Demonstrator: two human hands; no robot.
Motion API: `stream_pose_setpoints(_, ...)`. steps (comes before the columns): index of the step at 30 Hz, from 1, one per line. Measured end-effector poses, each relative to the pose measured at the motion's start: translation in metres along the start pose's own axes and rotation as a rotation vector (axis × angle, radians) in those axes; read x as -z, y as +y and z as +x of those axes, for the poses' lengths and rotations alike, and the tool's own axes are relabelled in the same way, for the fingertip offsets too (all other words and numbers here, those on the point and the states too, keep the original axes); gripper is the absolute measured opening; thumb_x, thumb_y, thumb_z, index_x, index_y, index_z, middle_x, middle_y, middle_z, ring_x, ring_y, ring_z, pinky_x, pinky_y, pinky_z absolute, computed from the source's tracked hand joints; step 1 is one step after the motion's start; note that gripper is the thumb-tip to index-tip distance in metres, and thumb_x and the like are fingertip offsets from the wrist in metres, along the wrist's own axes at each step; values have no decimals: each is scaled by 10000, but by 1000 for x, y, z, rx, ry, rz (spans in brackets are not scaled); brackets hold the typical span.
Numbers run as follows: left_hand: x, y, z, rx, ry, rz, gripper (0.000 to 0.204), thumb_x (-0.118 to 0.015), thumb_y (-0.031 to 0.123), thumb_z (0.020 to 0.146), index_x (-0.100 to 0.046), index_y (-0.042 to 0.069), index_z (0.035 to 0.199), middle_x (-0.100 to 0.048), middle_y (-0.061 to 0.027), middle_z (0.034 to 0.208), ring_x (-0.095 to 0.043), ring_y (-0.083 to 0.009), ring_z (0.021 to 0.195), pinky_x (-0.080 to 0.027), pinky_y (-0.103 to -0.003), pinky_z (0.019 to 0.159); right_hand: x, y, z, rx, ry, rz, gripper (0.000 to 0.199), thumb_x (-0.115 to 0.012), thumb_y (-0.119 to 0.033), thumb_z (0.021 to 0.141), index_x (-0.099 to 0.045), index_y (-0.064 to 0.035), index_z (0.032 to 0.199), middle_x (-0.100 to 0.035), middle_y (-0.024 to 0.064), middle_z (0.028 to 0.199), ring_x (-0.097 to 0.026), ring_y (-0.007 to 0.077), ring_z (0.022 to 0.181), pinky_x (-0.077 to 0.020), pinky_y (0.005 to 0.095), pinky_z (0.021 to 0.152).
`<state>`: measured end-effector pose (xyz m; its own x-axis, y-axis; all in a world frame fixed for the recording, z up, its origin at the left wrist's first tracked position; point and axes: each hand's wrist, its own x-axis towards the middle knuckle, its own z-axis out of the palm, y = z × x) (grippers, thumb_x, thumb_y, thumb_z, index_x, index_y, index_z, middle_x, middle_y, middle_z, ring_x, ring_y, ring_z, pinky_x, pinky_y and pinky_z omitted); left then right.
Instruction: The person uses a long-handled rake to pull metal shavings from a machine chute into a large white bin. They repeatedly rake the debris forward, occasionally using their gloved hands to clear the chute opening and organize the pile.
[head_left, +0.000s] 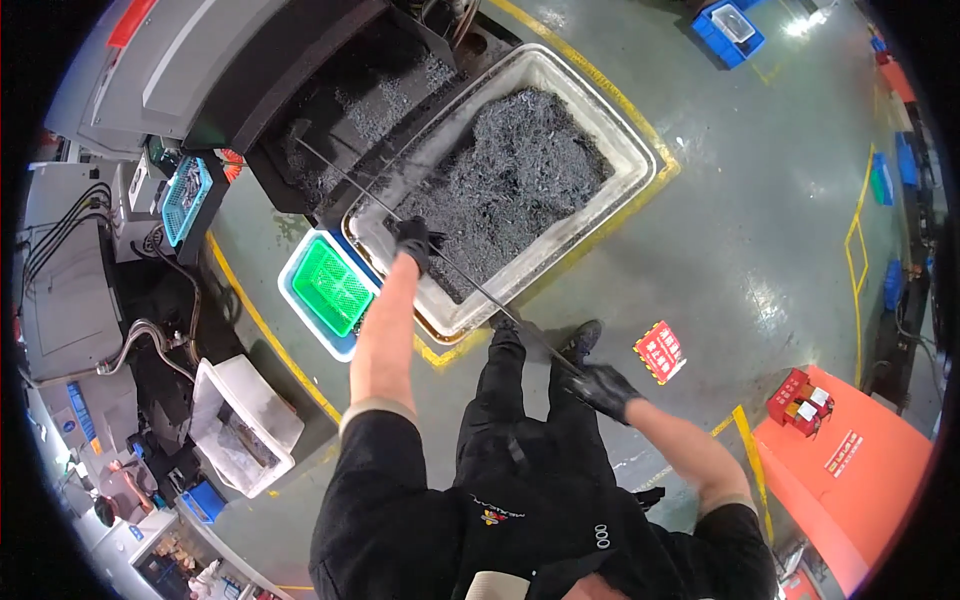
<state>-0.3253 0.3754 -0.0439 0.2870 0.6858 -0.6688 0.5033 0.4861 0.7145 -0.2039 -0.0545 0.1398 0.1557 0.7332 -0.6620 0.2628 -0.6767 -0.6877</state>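
Observation:
A long thin metal rod (484,291) slants across the white tub (633,160), held by both my hands in black gloves. Partway along it, over the tub's near left side, my left hand (414,243) is closed around the rod. My right hand (602,391) grips its near end, beside my legs. The rod's far end reaches into the dark machine trough (335,70), where grey metal chips (380,108) lie scattered. Heaped curly metal shavings (535,165) fill much of the tub.
Left of the tub stands a green basket (332,287) inside a white container. Another white bin (282,425) sits farther left, near machines and hoses. A red floor sign (659,352) lies to the right, with an orange cabinet (850,460) beyond. Yellow lines mark the green floor.

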Motion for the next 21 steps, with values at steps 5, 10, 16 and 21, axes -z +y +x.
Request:
stream_pose_setpoints(5,-10,-32,27,83,60,-67,222,-343,271,954,-503,118,932,-620,-170,612,-582,-313,433,-444,-432,386,-30,13,36,100,-183,-64,252,-457,-260,927,-585,-61,1016,-615,160,831,-604,305,799,-477,420,707)
stream_pose_setpoints(10,61,-85,14,-125,272,-30,270,-362,299,952,-515,128,811,-619,-169,606,-580,-297,424,-431,-416,378,6,1,-30,112,-423,-246,255,-487,-239,919,-584,-73,1086,-652,126,1018,-652,278,806,-524,375,704)
stream_pose_setpoints(16,-86,-50,-82,229,-1,-428,343,-424,456,947,-545,137,979,-653,-163,652,-581,-274,445,-476,-399,426,56,97,-89,-442,-252,354,210,-543,-223,906,-678,-87,990,-660,74,901,-629,160,677,-529,298,626)
stream_pose_setpoints(21,-57,-44,-46,271,-34,-424,395,-406,480,945,-553,118,889,-655,-158,656,-569,-269,443,-461,-409,435,93,34,-61,-584,-211,412,236,-575,-275,893,-675,-69,951,-648,25,811,-574,108,648,-482,273,573)
